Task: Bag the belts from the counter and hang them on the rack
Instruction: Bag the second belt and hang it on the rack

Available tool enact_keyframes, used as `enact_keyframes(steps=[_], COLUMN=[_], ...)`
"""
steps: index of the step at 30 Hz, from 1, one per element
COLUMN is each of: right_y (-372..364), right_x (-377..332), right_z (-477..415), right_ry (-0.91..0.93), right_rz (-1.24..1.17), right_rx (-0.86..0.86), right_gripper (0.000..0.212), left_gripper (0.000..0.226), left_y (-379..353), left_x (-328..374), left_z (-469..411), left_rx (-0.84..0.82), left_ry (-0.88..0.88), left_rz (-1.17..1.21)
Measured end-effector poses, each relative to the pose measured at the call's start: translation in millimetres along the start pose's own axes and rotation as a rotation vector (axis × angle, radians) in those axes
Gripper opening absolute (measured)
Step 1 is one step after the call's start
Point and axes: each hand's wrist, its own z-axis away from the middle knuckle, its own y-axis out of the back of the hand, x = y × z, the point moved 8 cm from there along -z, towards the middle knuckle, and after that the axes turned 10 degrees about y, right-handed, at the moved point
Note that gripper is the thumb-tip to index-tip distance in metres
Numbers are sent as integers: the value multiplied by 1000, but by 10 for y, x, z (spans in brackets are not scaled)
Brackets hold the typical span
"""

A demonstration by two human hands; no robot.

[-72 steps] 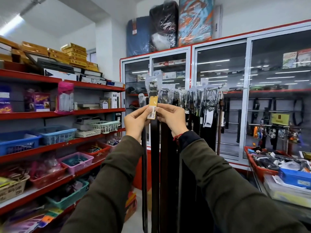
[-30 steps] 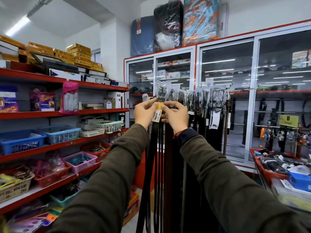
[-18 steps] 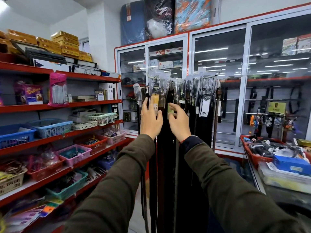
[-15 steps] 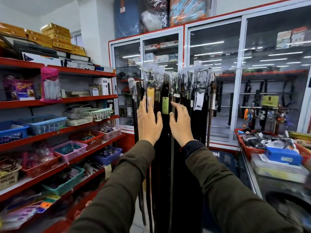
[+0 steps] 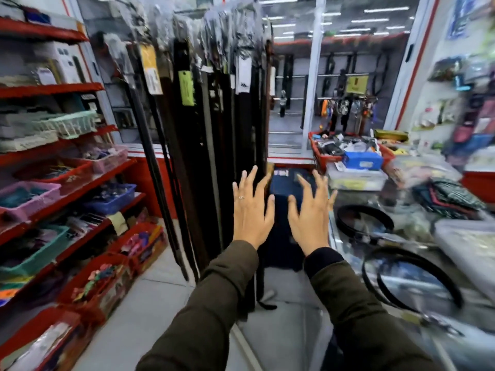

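Several dark belts in clear bags (image 5: 203, 124) hang from the rack (image 5: 214, 12) at the upper middle, reaching almost to the floor; one carries a yellow tag (image 5: 150, 69), another a green tag (image 5: 186, 87). My left hand (image 5: 251, 210) and my right hand (image 5: 310, 212) are held out low in front of the belts with fingers spread, holding nothing and touching nothing. On the glass counter (image 5: 401, 303) to the right lie loose black belts, one coiled near the middle (image 5: 364, 220) and another in a larger loop (image 5: 412, 279) closer to me.
Red shelves (image 5: 53, 89) with baskets of small goods run along the left. Glass cabinets (image 5: 334, 76) stand behind the rack. Red and blue trays (image 5: 361, 156), plastic packets and a clear box (image 5: 476, 250) crowd the counter at right. White tiled floor (image 5: 166, 290) lies below.
My hands let go of the bagged belt with the yellow tag, which now hangs on the rack, and dropped down. My view swung down and right toward the counter.
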Motion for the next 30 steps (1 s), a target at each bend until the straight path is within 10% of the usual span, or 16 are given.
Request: enact_keyframes(steps=[18, 30], right_y=[1279, 1398], right_x=[2181, 2419], right_z=[2267, 2760], right_ry=[-950, -1120], right_rz=[166, -460], right_rx=[171, 628], right_gripper=[75, 70], left_gripper=[51, 34], left_y=[-2285, -2346], left_x=[1609, 1878], left_z=[1799, 2000], left_rx=[-1048, -967], left_ry=[-434, -391], left_rz=[13, -16])
